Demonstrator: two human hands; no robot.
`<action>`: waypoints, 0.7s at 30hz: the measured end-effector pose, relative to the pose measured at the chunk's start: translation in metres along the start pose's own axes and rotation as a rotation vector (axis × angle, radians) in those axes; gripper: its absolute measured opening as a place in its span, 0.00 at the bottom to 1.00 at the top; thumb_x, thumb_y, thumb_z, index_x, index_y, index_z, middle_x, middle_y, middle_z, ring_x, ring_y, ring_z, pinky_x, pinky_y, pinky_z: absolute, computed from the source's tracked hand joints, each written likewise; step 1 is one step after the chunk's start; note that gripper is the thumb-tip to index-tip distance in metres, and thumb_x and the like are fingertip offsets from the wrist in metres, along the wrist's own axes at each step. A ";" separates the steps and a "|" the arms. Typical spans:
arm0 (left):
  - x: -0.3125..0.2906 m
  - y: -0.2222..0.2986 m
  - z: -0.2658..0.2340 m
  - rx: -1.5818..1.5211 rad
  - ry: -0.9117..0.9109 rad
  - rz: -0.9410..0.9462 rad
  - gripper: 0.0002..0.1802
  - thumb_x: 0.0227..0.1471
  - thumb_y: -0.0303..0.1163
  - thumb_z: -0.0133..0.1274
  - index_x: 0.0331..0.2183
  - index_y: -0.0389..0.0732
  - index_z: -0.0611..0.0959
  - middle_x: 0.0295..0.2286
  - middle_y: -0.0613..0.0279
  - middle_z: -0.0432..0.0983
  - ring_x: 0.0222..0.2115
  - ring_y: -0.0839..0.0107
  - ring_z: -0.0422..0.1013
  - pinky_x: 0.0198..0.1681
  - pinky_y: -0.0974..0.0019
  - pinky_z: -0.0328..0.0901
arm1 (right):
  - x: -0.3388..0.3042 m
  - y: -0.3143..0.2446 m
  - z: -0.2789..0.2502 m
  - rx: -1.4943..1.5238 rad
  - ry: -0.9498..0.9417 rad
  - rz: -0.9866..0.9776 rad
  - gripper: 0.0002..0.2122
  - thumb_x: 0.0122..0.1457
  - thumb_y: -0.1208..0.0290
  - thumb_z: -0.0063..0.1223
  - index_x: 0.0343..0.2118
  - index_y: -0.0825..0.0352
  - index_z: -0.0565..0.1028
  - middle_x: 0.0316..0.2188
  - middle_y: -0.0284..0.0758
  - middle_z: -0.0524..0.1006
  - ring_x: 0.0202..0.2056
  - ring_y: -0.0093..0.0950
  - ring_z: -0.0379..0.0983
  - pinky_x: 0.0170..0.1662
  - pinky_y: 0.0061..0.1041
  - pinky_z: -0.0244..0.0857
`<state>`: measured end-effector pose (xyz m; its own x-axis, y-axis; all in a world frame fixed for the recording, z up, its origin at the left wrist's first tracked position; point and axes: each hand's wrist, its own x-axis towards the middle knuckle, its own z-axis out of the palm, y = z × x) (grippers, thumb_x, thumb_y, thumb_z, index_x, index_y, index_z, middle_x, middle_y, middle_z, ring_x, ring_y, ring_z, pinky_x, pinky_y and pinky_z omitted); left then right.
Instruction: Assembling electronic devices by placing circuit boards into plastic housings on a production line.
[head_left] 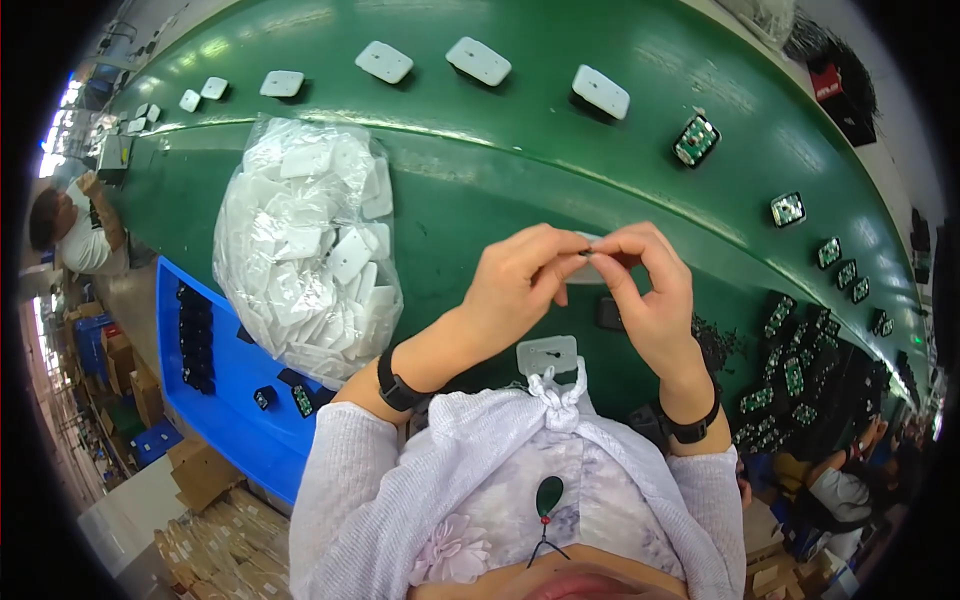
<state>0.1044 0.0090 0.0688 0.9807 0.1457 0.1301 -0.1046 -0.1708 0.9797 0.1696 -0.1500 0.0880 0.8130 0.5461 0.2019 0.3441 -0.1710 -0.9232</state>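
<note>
My left hand (520,275) and my right hand (648,285) meet over the green bench, fingertips pinched together around a small dark part (586,252). The fingers hide most of it, so its kind cannot be made out. Behind the fingertips a pale plastic cover (580,272) shows in part; whether the fingers also hold it cannot be told. Close to my body lies another white plastic cover (546,356) with a small black piece on it. A black block-like item (608,313) sits beside my right hand, partly hidden.
To the left stands a transparent bag (310,250) full of white covers, beside a blue tray (225,400) of black parts. Small black pieces (715,345) and several circuit-board units (793,375) lie right. Along the far belt (540,110) are spaced white covers (601,92) and boards (696,140). Other people sit farther off.
</note>
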 end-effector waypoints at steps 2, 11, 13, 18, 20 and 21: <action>-0.001 0.000 0.002 -0.090 -0.030 -0.074 0.06 0.53 0.22 0.53 0.36 0.32 0.79 0.26 0.59 0.74 0.16 0.76 0.72 0.17 0.73 0.63 | -0.001 0.001 -0.002 -0.098 0.002 -0.088 0.05 0.53 0.83 0.56 0.33 0.71 0.74 0.30 0.36 0.73 0.30 0.25 0.69 0.34 0.21 0.64; -0.004 -0.001 0.000 -0.197 -0.081 -0.166 0.13 0.57 0.20 0.48 0.45 0.34 0.76 0.27 0.61 0.75 0.21 0.77 0.74 0.19 0.77 0.65 | -0.004 0.003 -0.001 -0.257 0.042 -0.223 0.04 0.53 0.82 0.56 0.32 0.70 0.74 0.28 0.35 0.72 0.27 0.24 0.68 0.31 0.19 0.62; -0.004 0.000 -0.002 -0.312 -0.125 -0.237 0.19 0.58 0.19 0.45 0.52 0.35 0.69 0.32 0.58 0.76 0.27 0.73 0.75 0.26 0.74 0.69 | -0.003 0.002 0.001 -0.251 0.069 -0.201 0.04 0.53 0.81 0.57 0.32 0.69 0.74 0.28 0.34 0.71 0.27 0.23 0.67 0.29 0.18 0.61; 0.001 -0.001 -0.010 -0.559 0.044 -0.225 0.13 0.58 0.20 0.45 0.46 0.29 0.70 0.37 0.50 0.75 0.33 0.67 0.76 0.38 0.68 0.73 | 0.003 -0.002 0.007 -0.082 0.140 -0.038 0.04 0.53 0.80 0.58 0.31 0.68 0.74 0.27 0.29 0.71 0.25 0.15 0.63 0.26 0.15 0.55; 0.000 0.000 -0.013 -0.540 0.064 -0.218 0.09 0.59 0.21 0.45 0.42 0.29 0.72 0.36 0.49 0.76 0.34 0.66 0.77 0.39 0.67 0.73 | 0.005 0.001 0.009 -0.023 0.142 -0.002 0.04 0.53 0.81 0.58 0.31 0.69 0.75 0.27 0.28 0.70 0.25 0.14 0.62 0.26 0.14 0.55; 0.000 0.003 -0.014 -0.526 0.082 -0.226 0.07 0.59 0.21 0.46 0.40 0.30 0.72 0.36 0.49 0.77 0.34 0.66 0.77 0.40 0.67 0.72 | 0.006 0.003 0.010 -0.028 0.161 0.014 0.04 0.53 0.81 0.58 0.31 0.69 0.75 0.27 0.28 0.70 0.25 0.14 0.62 0.26 0.14 0.55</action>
<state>0.1021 0.0218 0.0735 0.9744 0.2011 -0.1008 0.0177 0.3780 0.9256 0.1705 -0.1390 0.0833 0.8817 0.4054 0.2413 0.3436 -0.2015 -0.9172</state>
